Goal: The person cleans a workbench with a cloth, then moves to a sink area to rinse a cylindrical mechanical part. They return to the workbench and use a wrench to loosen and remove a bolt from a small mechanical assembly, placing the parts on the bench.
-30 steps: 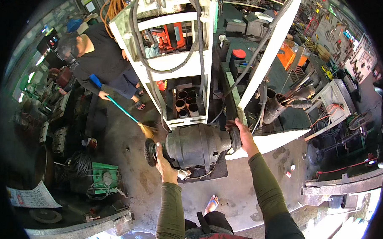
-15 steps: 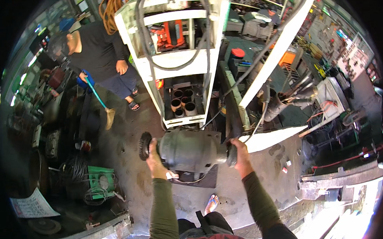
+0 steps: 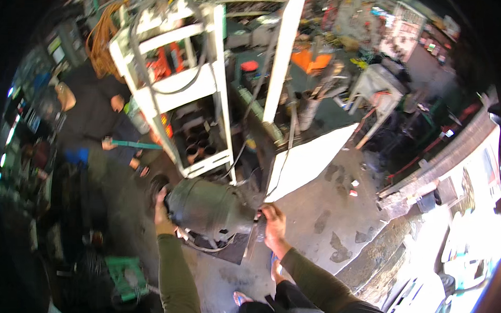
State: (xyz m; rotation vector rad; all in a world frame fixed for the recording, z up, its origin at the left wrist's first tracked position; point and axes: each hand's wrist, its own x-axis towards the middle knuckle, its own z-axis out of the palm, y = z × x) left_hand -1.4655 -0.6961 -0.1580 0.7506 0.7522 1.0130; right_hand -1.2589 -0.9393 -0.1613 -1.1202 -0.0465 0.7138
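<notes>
A dark grey bench grinder (image 3: 205, 208) with a rounded motor body stands in front of me. A dark round brush wheel (image 3: 156, 187) sits on its left end. My left hand (image 3: 162, 213) is closed round that end, beside the wheel, its fingers partly hidden. At the other end of the grinder, my right hand (image 3: 274, 226) has its fingers curled against the dark end part; what lies inside the grip is mostly hidden. A pale cable (image 3: 207, 247) loops under the body, above a dark base plate (image 3: 234, 255).
Behind the grinder rises a white press frame (image 3: 188, 87) with dark hoses and metal tubes (image 3: 200, 147). A person (image 3: 89, 107) at the left holds a green stick (image 3: 137, 144). A white panel (image 3: 311, 160) leans at the right. A green crate-like object (image 3: 125, 278) lies at the lower left.
My view has turned right, so the scene sits further left and tilted. My hands stay at the grinder's ends. The person's stick has swung from slanting down to nearly level.
</notes>
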